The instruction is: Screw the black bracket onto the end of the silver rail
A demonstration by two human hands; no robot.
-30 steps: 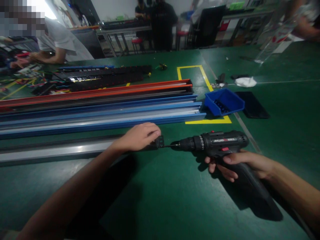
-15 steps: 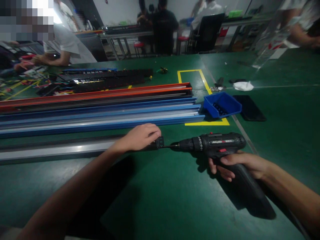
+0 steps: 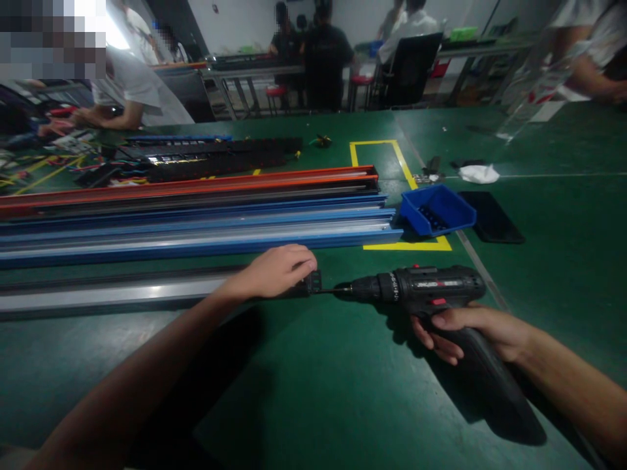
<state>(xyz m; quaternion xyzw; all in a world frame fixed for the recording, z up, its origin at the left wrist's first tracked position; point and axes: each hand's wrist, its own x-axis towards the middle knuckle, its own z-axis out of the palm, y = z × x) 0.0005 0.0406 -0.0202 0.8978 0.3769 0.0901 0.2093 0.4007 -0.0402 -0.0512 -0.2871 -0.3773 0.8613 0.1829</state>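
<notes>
My left hand [image 3: 277, 271] is closed over the right end of a long black and silver metal profile [image 3: 147, 292] lying on the green table. A black end cap [image 3: 314, 281] sits at that end, just beyond my fingertips. In my right hand [image 3: 482, 326] is a black cordless drill [image 3: 434, 286], its grip wrapped by my fingers. The drill lies level and points left. Its long thin bit [image 3: 334, 290] reaches the end cap; whether a screw sits at the tip is too small to tell.
Blue profiles [image 3: 245, 234] and an orange profile [image 3: 245, 180] lie behind mine. A blue bin [image 3: 438, 210] with small dark parts stands near a black flat device [image 3: 494, 217]. Black strips with wires [image 3: 220, 155] lie farther back. Other people work around the table.
Both hands, the drill and the profile keep nearly the same positions. The whole view has shifted slightly, with things appearing a little lower.
</notes>
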